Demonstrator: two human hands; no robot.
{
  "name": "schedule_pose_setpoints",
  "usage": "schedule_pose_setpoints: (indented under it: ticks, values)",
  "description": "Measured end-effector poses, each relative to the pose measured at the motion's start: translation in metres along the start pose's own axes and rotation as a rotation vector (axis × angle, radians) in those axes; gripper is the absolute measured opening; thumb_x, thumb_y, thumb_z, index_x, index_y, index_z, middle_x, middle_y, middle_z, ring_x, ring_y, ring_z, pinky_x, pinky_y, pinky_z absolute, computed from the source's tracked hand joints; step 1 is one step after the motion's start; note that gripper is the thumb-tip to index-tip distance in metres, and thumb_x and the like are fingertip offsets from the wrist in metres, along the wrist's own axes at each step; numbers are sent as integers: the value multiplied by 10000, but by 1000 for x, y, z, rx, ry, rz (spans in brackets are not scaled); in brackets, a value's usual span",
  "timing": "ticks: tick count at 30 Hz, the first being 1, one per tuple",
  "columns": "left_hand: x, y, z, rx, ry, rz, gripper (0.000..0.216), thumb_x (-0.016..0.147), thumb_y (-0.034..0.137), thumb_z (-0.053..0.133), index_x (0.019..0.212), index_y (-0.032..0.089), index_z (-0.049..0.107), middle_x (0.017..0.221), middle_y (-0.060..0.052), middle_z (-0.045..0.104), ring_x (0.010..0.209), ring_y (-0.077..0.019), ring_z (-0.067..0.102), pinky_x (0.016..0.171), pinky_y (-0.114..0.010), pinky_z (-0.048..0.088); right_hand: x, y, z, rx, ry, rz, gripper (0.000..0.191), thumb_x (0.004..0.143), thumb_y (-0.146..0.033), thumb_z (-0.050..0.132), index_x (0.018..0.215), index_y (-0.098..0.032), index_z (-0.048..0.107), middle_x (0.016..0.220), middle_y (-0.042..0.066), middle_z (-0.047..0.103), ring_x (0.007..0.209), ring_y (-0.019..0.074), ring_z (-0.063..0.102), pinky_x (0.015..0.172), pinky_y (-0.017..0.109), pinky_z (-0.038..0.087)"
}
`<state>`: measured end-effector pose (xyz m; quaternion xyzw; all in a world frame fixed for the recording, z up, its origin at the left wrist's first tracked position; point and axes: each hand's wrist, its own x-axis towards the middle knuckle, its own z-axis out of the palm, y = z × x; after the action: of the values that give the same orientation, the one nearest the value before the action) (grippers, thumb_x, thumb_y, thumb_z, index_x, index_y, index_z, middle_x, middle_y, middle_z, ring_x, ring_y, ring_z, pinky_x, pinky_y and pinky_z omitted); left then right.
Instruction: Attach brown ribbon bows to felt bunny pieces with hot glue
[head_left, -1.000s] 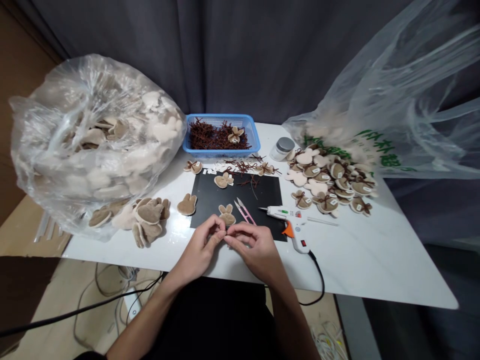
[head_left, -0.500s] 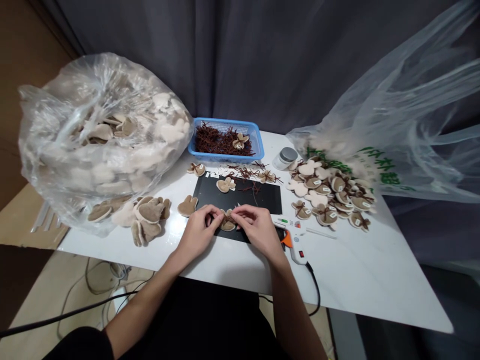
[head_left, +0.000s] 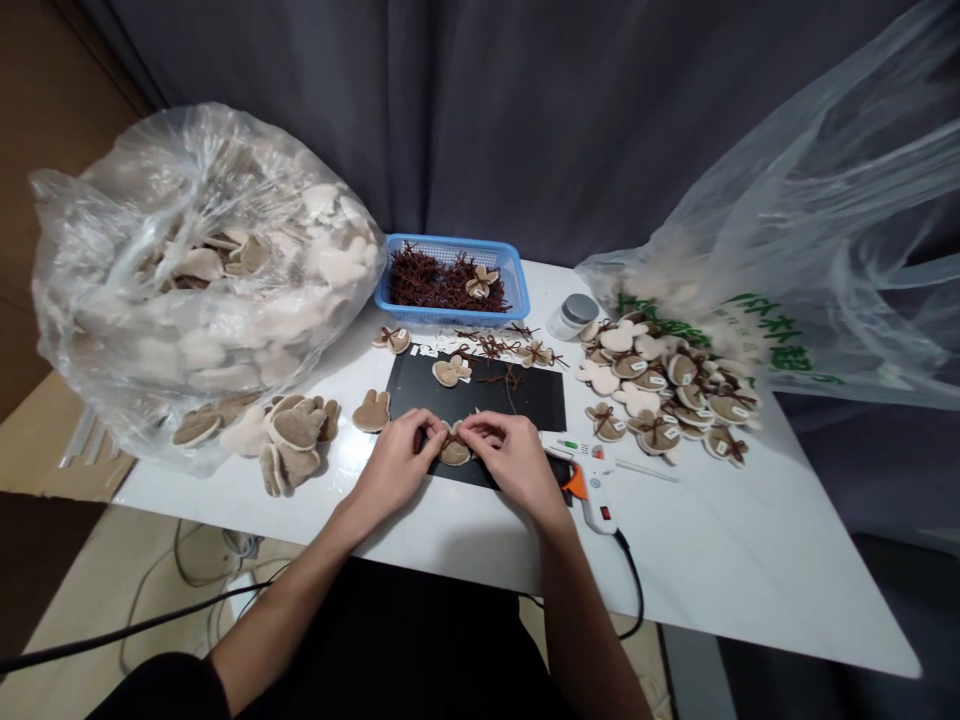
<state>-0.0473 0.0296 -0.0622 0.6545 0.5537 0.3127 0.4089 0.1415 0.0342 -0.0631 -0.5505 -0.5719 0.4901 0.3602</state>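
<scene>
On the black mat [head_left: 420, 395] lies a small tan plush rabbit-head piece [head_left: 455, 455] with a pale rim, partly covered by fingers. My left hand [head_left: 401, 455] is closed, its thumb and forefinger pinching the left side of a dark brown bow [head_left: 454, 438] on the piece. From the other side, my right hand [head_left: 514, 455] pinches the bow's right end, fingers curled. Above them on the mat sits a second rabbit piece [head_left: 450, 371] with a small white label. A plain rabbit piece [head_left: 371, 411] rests left of my left hand.
A white glue gun [head_left: 596, 495] with an orange trigger lies right of my right hand. Behind the mat stands a blue basket [head_left: 517, 300] of brown bows. A bulging plastic bag [head_left: 217, 330] is at left; finished-looking bowed pieces [head_left: 660, 390] pile up right, near a jar [head_left: 576, 312].
Both hands stay at the rabbit piece on the mat, with only slight finger movement at the bow. The whole view has shifted very slightly.
</scene>
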Motion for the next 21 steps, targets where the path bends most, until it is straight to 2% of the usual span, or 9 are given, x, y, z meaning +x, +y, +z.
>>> schedule_pose_setpoints:
  ticks: [8,13,18,21]
  values:
    - [0,-2,2,10,4,16,120,962,254,643,879,210,717,849,-30,714,734,-195,609,731,-312,458,-3,-4,2,-82,31,-50,214,869,-388,696,809,-201,781,796,81,802,688,220,722,678,323,573]
    - [-1,-3,1,12,18,15,97,954,260,674,884,211,720,864,-31,720,765,-203,635,742,-313,465,-6,-4,0,-151,20,-85,211,905,-377,678,830,-210,783,781,64,779,648,203,668,632,309,518]
    - [-9,-3,-5,11,-30,3,121,993,298,664,1062,220,725,939,-35,731,855,-220,670,785,-325,477,-7,-2,-2,-265,85,-164,210,948,-372,676,894,-216,805,825,62,736,620,183,588,627,322,460]
    - [-16,-4,-5,65,-40,24,159,1000,318,678,1116,222,730,1031,-48,725,920,-228,666,854,-347,484,-6,-5,-1,-263,67,-204,221,961,-374,668,883,-219,805,860,66,732,652,189,592,664,329,467]
